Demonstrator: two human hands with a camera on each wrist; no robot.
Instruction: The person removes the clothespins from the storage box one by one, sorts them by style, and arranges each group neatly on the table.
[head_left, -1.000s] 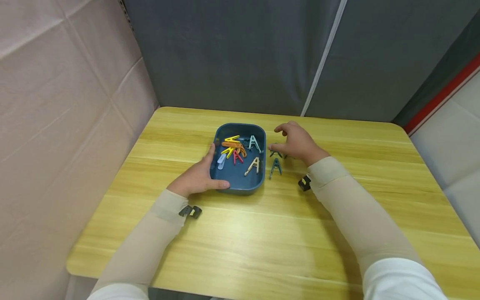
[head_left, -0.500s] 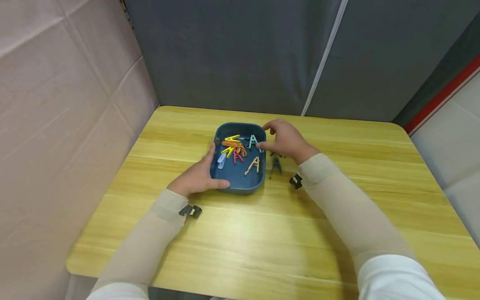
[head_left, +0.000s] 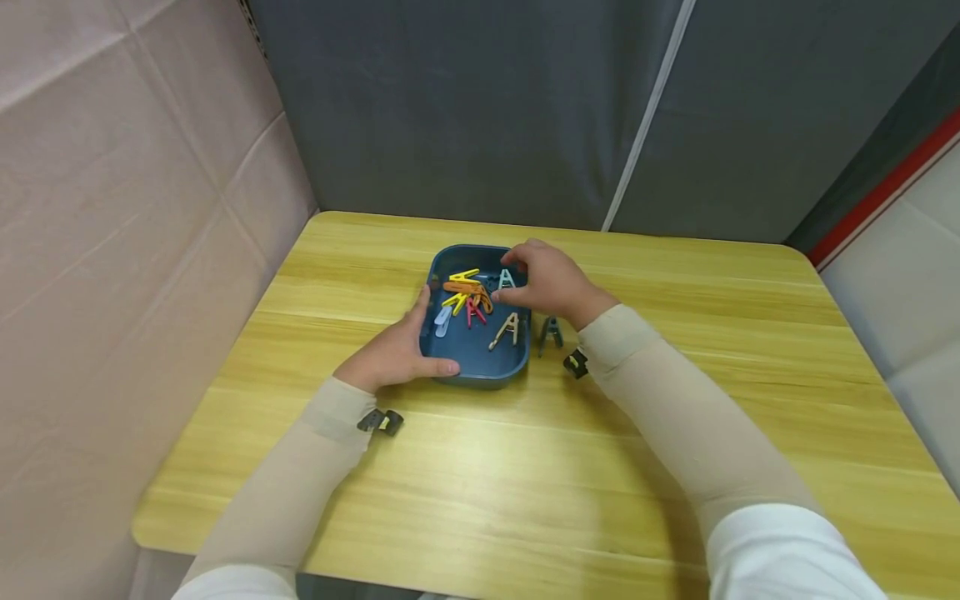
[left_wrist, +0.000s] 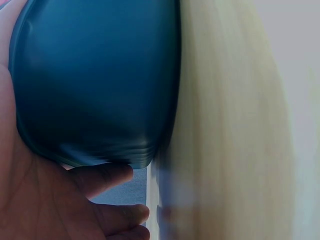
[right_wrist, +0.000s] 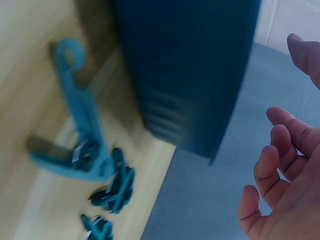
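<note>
1. Most clips already lie in the blue tray, which sits toward the tabletop's far edge; a teal clip remains on the wood beside it.
2. The left hand grips the tray's near-left corner.
3. The right hand, a second ago over the loose clips, is now above the tray's right rim, fingers loosely curled (whether it pinches a clip I cannot tell).

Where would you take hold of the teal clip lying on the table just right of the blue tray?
Probably at the two splayed handle legs of the teal clip, pinched from above with thumb and finger. It lies flat on the table, legs toward the person, and the blue tray crowds its left side, so come from the right.
</note>
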